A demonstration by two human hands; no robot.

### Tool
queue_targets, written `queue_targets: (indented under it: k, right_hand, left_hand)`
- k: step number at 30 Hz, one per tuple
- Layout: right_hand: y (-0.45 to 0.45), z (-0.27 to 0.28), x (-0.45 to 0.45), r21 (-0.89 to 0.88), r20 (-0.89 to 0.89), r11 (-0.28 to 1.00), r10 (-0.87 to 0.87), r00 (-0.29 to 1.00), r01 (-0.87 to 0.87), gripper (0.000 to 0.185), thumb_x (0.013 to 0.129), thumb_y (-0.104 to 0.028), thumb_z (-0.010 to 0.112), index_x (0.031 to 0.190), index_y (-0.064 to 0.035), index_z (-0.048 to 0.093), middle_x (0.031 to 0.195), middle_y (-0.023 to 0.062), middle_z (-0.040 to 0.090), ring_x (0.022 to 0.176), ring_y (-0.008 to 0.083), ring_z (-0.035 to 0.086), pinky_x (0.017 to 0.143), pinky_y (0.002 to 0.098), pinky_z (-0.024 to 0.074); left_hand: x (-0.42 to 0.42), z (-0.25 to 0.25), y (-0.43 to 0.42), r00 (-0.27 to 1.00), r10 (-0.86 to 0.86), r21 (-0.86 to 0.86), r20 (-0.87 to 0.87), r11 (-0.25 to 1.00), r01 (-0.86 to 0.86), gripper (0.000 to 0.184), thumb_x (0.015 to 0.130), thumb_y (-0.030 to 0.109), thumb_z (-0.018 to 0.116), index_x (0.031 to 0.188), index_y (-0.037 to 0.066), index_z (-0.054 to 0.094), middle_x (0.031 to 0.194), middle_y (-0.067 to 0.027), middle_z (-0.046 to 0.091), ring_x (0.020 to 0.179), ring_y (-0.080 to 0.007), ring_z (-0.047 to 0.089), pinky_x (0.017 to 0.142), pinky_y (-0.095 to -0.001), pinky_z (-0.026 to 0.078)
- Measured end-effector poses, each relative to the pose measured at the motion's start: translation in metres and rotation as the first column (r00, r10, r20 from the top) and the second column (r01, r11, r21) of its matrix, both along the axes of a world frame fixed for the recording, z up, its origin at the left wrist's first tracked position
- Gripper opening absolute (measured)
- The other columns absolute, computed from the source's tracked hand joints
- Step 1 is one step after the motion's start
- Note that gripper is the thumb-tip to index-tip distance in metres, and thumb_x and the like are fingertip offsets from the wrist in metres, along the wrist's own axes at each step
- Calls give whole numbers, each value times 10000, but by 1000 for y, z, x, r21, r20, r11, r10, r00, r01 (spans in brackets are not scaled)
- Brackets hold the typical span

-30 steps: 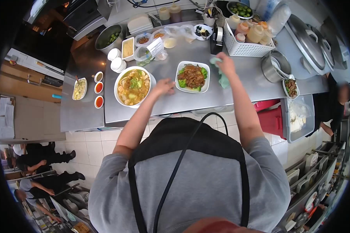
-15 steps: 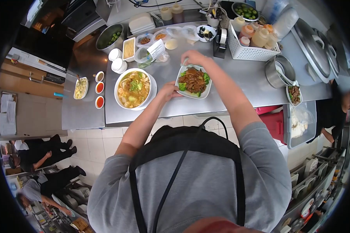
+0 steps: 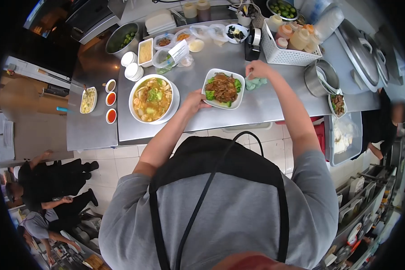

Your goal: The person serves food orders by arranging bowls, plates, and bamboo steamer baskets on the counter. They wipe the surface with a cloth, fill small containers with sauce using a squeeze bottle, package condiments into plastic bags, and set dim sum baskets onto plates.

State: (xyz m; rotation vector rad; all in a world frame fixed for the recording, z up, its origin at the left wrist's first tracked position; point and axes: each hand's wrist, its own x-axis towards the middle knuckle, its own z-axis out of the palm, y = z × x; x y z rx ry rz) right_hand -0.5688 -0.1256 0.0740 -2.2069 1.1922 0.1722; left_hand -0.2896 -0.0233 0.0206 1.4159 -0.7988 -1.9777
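Observation:
A square white dish [image 3: 240,96] of sliced brown meat with broccoli [image 3: 223,88] sits on the steel counter in front of me. My left hand [image 3: 196,101] grips its left edge, thumb near the rim. Just right of the dish, my right hand [image 3: 259,70] is closed on a pale green cloth [image 3: 256,83], which lies partly on the counter. To the left stands a round white bowl [image 3: 131,103] of soup, on a white plate [image 3: 176,101].
White lids [image 3: 133,71] are stacked behind the soup. Sauce cups [image 3: 111,98] stand at left. A tape dispenser [image 3: 253,44] and a white basket [image 3: 283,57] of squeeze bottles are behind my right hand. A steel pot [image 3: 317,83] stands right. Several co-workers [image 3: 49,180] are behind me.
My right hand has moved from the dish's far rim to the counter on its right, with the green cloth. My left hand stays on the dish. The view has shifted slightly.

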Motion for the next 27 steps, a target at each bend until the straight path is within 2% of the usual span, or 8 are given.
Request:
queue_targets:
  k: [2, 7, 11, 14, 16, 17, 20, 27]
  right_hand:
    - [18, -25, -6, -133, 451, 957, -174, 876, 258, 134, 593, -58, 638, 721, -53, 598, 722, 53, 601, 682, 153, 562, 634, 287, 434]
    - [75, -12, -11, 259, 469, 957, -241, 850, 129, 142, 624, -48, 635, 751, -31, 573, 723, 17, 572, 709, 115, 522, 669, 253, 419]
    - [99, 7, -50, 342, 599, 771, -619, 508, 537, 123, 753, -70, 575, 860, -9, 563, 783, 1, 575, 741, 81, 521, 685, 210, 404]
    - [87, -33, -70, 185, 606, 718, -621, 497, 672, 250, 793, -140, 560, 1014, -23, 546, 956, 74, 581, 889, 157, 538, 791, 255, 399]
    - [86, -58, -58, -641, 421, 563, -311, 852, 522, 386, 794, -194, 573, 1149, -67, 487, 1163, 168, 473, 1078, 277, 454, 885, 312, 361]
    - [86, -73, -51, -549, 346, 681, -343, 873, 485, 429, 826, -266, 515, 1219, -120, 428, 1294, 184, 326, 1200, 336, 301, 965, 396, 275]
    - [84, -99, -16, -741, 2, 612, -409, 913, 276, 416, 854, -324, 442, 1230, -148, 416, 1308, 141, 327, 1209, 338, 283, 975, 459, 231]
    - [71, -114, 6, -714, 189, 449, -615, 766, 537, 528, 837, -446, 409, 1285, -177, 329, 1308, 112, 334, 1212, 340, 272, 955, 542, 191]
  left_hand:
    - [-4, 1, 4, 999, 15, -19, -44, 1000, -15, 394, 744, -56, 417, 1134, -21, 451, 1016, -157, 549, 848, -260, 589, 721, -351, 512]
    - [2, -14, 8, 976, 94, -105, -195, 988, -116, 284, 697, -28, 505, 980, -38, 528, 887, -166, 585, 738, -274, 610, 570, -346, 547]
    - [36, 35, 22, 956, 209, -56, -208, 973, -224, 377, 725, -33, 440, 1100, -31, 476, 988, -140, 561, 828, -233, 596, 666, -346, 537]
    - [83, 67, 39, 924, 261, -131, -280, 943, -306, 408, 731, -37, 422, 1139, -26, 439, 1031, -145, 539, 847, -231, 590, 693, -343, 533]
    - [136, 70, 53, 846, 301, -148, -441, 905, -399, 420, 734, -27, 450, 1153, -23, 424, 1045, -142, 534, 909, -248, 566, 772, -351, 495]
    - [161, 76, 64, 938, 268, -458, -220, 820, -342, 411, 738, -19, 463, 1147, -25, 425, 1059, -132, 532, 953, -253, 543, 795, -356, 476]
    - [241, 107, 100, 774, 579, -302, -255, 713, -633, 336, 768, -10, 416, 1102, -26, 447, 1057, -149, 532, 945, -247, 555, 800, -353, 486]
    - [414, 49, 170, 251, 945, -266, -210, 192, -945, 362, 715, -108, 388, 1067, -147, 311, 1012, -279, 465, 890, -393, 542, 722, -369, 544]
